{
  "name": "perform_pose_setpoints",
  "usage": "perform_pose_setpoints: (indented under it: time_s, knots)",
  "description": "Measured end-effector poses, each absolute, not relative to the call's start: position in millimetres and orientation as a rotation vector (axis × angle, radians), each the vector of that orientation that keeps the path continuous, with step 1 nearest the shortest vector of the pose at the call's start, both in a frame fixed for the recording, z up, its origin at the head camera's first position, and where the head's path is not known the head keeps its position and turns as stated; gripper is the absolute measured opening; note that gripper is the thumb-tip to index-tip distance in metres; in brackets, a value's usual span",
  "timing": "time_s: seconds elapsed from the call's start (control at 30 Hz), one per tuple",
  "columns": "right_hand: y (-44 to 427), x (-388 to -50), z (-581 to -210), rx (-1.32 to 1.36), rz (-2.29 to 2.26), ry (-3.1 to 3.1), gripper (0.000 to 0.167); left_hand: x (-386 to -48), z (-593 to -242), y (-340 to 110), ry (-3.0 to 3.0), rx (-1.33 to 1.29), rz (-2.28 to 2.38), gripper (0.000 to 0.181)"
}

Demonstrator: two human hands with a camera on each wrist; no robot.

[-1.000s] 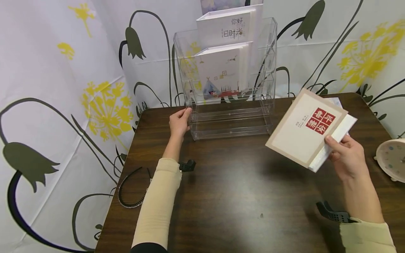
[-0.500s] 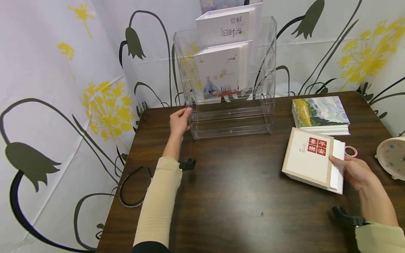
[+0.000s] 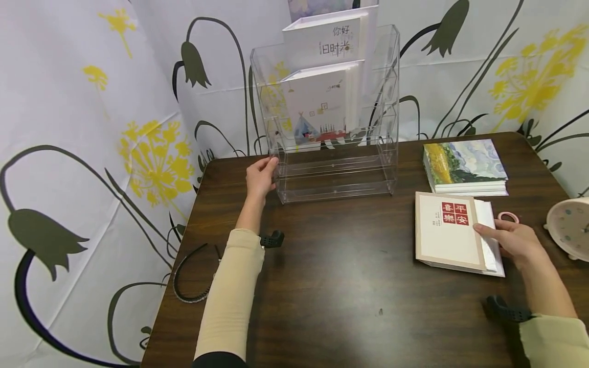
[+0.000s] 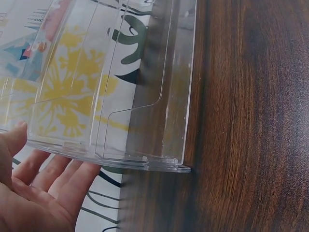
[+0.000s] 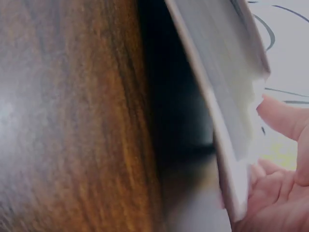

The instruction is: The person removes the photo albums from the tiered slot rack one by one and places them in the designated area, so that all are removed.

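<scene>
At three o'clock the right hand (image 3: 520, 243) pinches a rectangular cream-and-red book (image 3: 448, 237) by one edge, so it could droop. The left hand (image 3: 259, 178), partly closed, grips the clear plastic tiered rack (image 3: 335, 193) toward twelve.

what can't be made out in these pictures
Held book, head view: cover's small print too small to read.
Same book, right wrist view: page edges blurred.
Pink ring, head view: partly hidden by the right hand.
Clock, head view: cut off by the right edge.
Rearmost book, head view: cut off by the top edge.
</scene>
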State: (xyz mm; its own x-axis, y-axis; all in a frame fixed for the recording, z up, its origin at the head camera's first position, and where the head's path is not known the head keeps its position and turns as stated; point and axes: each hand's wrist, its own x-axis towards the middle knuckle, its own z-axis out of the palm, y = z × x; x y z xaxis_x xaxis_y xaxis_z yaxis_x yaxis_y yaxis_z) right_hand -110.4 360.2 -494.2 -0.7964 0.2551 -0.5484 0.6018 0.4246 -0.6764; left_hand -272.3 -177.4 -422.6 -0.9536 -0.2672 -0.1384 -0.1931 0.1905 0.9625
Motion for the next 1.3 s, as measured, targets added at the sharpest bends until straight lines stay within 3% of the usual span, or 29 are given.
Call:
perform_pose_setpoints:
  time_s: [0.63, 1.07, 1.3]
  knots:
    - [343.4, -102.8, -469.6, 0.656, -0.792, 2.648, 0.093, -270.2, -422.9, -175.3, -2.401, 0.420, -1.887, 0.043]
    - [341.3, -102.1, -470.5, 0.617, -0.775, 2.693, 0.084, -269.8, -423.7, -176.1, -2.393, 0.405, -1.875, 0.041]
    - [326.4, -98.6, -456.0, 0.548, -0.772, 2.888, 0.071, -269.6, -426.1, -175.9, -2.393, 0.412, -1.864, 0.042]
